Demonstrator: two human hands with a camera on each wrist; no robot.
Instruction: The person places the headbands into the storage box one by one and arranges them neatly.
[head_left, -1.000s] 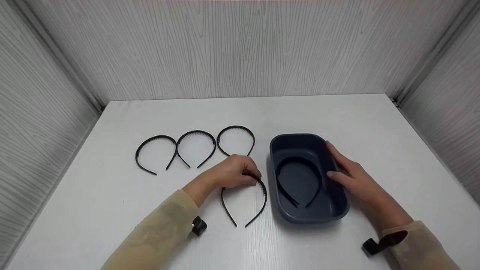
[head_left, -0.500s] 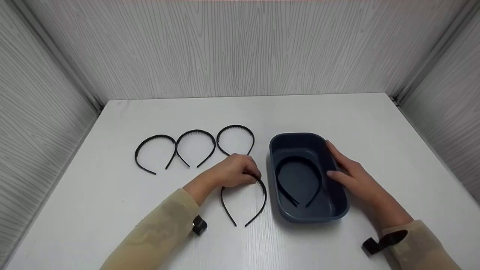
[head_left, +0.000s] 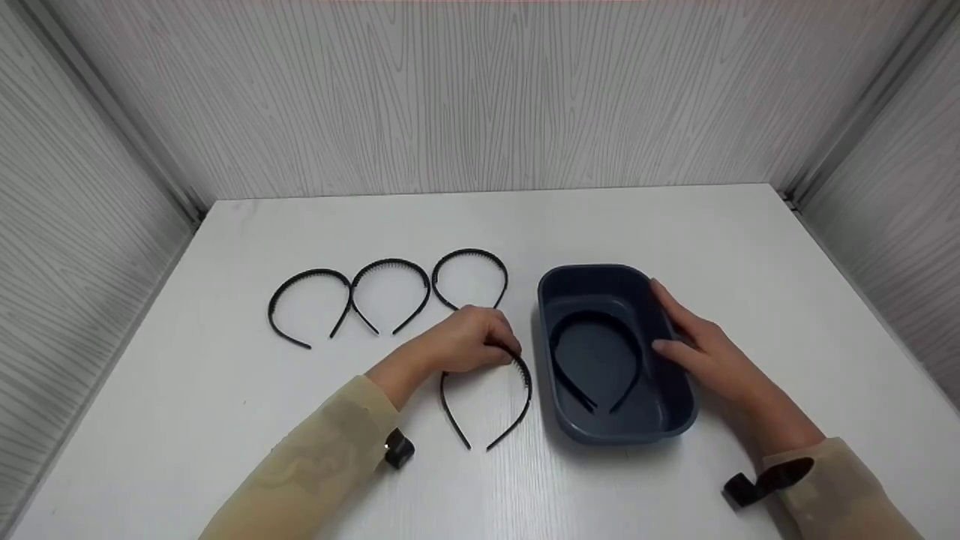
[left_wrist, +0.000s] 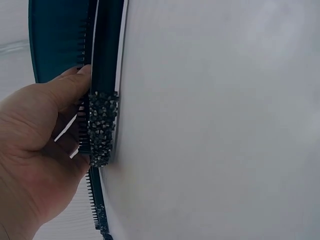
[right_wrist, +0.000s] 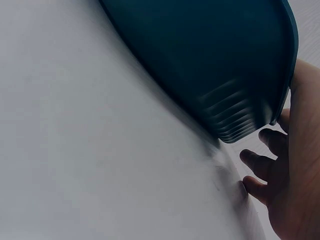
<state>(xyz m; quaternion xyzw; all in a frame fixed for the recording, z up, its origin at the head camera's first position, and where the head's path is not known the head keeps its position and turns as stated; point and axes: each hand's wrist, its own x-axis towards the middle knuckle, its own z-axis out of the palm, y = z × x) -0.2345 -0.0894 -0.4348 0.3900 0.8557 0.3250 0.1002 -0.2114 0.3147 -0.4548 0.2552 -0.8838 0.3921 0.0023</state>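
My left hand [head_left: 469,341] pinches the top of a black toothed headband [head_left: 528,390] left of the bin, its two ends pointing toward me. In the left wrist view, a stretch of dark faceted stones [left_wrist: 103,127] covers part of the band, beside my thumb and fingers. My right hand [head_left: 709,360] grips the right side of a dark blue plastic bin [head_left: 637,436], thumb over the rim and fingers along the outside. Another black headband [head_left: 596,316] lies inside the bin. Seen from the right wrist, the bin's end wall [right_wrist: 230,115] carries ridges, and several fingers spread beneath its edge.
Three more headbands lie in a row behind my left hand: a left one [head_left: 322,272], a middle one [head_left: 391,262] and a right one [head_left: 471,252], its ends partly hidden by the hand. Wood-patterned panels [head_left: 480,97] enclose the white table [head_left: 360,465] at the back and sides.
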